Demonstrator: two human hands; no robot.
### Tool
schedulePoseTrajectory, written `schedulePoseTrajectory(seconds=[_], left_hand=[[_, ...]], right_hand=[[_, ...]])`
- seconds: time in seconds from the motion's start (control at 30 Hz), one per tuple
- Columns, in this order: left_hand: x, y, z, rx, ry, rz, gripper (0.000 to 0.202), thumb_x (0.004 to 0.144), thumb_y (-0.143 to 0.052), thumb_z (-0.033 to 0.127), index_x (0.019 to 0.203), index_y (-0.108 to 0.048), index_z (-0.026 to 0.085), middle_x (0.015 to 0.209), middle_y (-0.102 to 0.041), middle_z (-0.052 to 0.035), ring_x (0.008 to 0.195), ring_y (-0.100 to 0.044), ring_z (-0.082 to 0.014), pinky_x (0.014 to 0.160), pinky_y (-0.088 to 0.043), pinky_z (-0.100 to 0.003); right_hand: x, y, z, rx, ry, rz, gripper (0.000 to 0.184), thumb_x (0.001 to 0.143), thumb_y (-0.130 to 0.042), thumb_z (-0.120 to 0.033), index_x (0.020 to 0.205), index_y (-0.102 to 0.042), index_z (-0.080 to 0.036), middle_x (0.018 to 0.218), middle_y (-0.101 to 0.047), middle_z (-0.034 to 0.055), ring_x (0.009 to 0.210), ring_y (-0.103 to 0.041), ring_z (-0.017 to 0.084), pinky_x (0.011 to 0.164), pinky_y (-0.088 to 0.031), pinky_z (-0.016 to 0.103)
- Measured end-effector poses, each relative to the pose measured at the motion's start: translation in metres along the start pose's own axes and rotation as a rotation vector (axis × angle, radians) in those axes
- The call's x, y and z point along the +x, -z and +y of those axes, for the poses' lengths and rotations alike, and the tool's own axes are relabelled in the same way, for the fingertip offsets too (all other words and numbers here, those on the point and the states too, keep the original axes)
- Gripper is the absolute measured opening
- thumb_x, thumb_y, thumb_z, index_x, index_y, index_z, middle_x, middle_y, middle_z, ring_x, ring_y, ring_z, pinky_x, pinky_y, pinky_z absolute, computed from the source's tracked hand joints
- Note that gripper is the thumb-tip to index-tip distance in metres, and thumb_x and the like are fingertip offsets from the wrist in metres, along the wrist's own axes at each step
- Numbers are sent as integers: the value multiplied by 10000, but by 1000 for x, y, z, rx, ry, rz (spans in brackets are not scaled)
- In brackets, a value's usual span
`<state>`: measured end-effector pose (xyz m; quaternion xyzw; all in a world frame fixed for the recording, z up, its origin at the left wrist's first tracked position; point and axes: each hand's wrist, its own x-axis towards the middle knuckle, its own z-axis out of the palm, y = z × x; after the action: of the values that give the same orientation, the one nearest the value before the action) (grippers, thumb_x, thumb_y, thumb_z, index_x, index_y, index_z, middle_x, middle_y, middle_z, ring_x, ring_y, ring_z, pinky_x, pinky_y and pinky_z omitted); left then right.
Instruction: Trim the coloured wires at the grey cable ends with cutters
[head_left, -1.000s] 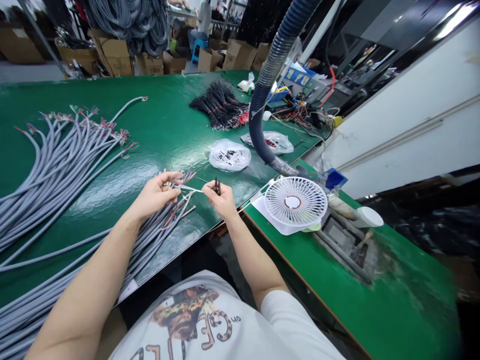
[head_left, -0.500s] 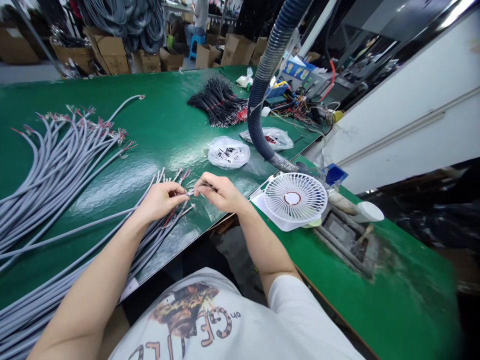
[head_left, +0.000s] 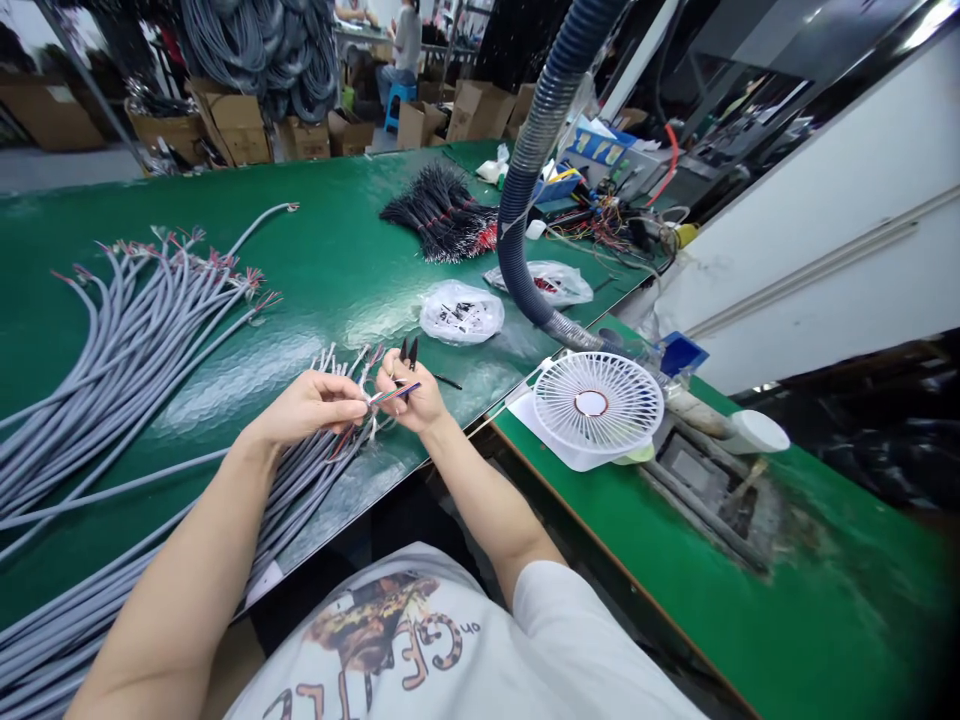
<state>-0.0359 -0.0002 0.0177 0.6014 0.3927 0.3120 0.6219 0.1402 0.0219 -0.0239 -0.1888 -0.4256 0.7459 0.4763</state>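
Observation:
My left hand (head_left: 315, 408) is closed in a pinch on the end of a grey cable, whose thin coloured wires (head_left: 397, 393) fan out toward the right. Close beside it, my right hand (head_left: 417, 402) has its fingers curled around a small hand tool with two black prongs (head_left: 409, 352) that point up and away. The coloured wires cross in front of the right palm; whether those fingers touch them I cannot tell. Under and behind the left hand lies a bundle of grey cables (head_left: 300, 490) with stripped ends.
A larger pile of grey cables (head_left: 142, 340) lies at left. Farther back are a bag of small black parts (head_left: 461, 312), another plastic bag (head_left: 551, 283) and black wire bundles (head_left: 439, 212). A ribbed hose (head_left: 516, 210) hangs over the table; a white fan (head_left: 598, 400) stands at right.
My right hand has turned palm up and shifted slightly left, bringing the black prongs into sight. The coloured wires now show spread out beyond my left fingers. The view has shifted slightly.

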Motion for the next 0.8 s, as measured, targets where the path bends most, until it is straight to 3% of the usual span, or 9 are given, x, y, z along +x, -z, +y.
schedulePoseTrajectory(seconds=[0.1,0.2,0.3,0.43,0.57,0.67,0.8], left_hand=[[3,4,-7,-65,-37,104,290,654,-768,398,670,-667,127,533,-569,-8,423,-417,-53,399,-310,-179],[7,4,-8,-85,-68,232,299,665,-758,401,660,-642,126,553,-568,-4,423,-391,-45,401,-286,-184],[10,-1,-7,-18,-87,321,304,669,-742,414,674,-644,126,533,-547,15,423,-374,-47,410,-276,-195],[11,-8,-6,52,-112,343,326,642,-759,395,778,-602,144,529,-550,42,413,-404,-54,413,-288,-191],[10,-10,-7,77,-190,318,348,714,-710,358,924,-484,197,582,-602,57,401,-442,-63,433,-346,-190],[8,-10,-7,199,-270,299,278,777,-644,340,957,-494,191,628,-622,39,431,-464,-64,469,-362,-197],[7,-10,-6,189,-274,292,297,798,-612,364,995,-478,186,625,-620,38,455,-500,-77,502,-377,-209]], right_hand=[[-1,-10,6,10,28,118,467,678,-713,-527,745,-366,-220,509,-436,-107,321,-239,22,345,-191,178],[-14,-21,0,-161,155,230,436,743,-650,-565,745,-391,-215,536,-451,-86,350,-287,29,374,-217,196],[-34,-32,-9,-484,279,245,345,859,-544,-521,761,-449,-205,568,-489,-56,404,-375,51,419,-287,217],[-47,-40,-22,-750,311,222,324,902,-495,-492,761,-486,-201,607,-526,-28,466,-421,69,467,-338,229],[-33,-30,-39,-614,288,213,300,882,-545,-466,770,-486,-194,611,-552,-38,412,-404,46,426,-313,209],[-23,-17,-46,-457,268,202,309,853,-586,-461,760,-473,-189,598,-572,-45,366,-384,29,391,-269,193],[-27,-8,-43,-475,203,148,309,844,-595,-458,758,-492,-179,643,-625,-19,371,-423,31,381,-276,186]])
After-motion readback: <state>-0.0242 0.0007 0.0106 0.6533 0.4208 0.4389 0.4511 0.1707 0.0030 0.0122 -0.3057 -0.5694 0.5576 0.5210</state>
